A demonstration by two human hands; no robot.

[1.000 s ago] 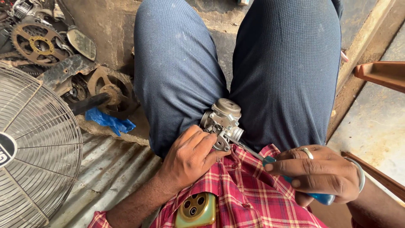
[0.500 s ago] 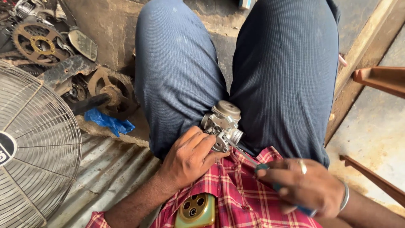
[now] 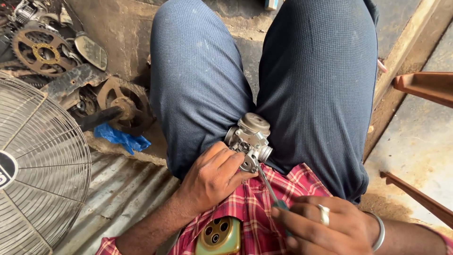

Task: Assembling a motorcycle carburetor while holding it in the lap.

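On lap, carb (image 3: 250,139) gripped by left hand (image 3: 212,177) fingers (image 3: 231,163), screwdriver (image 3: 270,189) touching.

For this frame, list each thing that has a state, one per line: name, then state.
carburetor: held on the lap, between the thighs
left hand: gripping the carburetor
right hand: closed on the screwdriver
screwdriver: tip set against the carburetor's underside
fan: blades show no blur behind the grille
sprocket: lying loose among scrap parts
blue rag: crumpled on the ground
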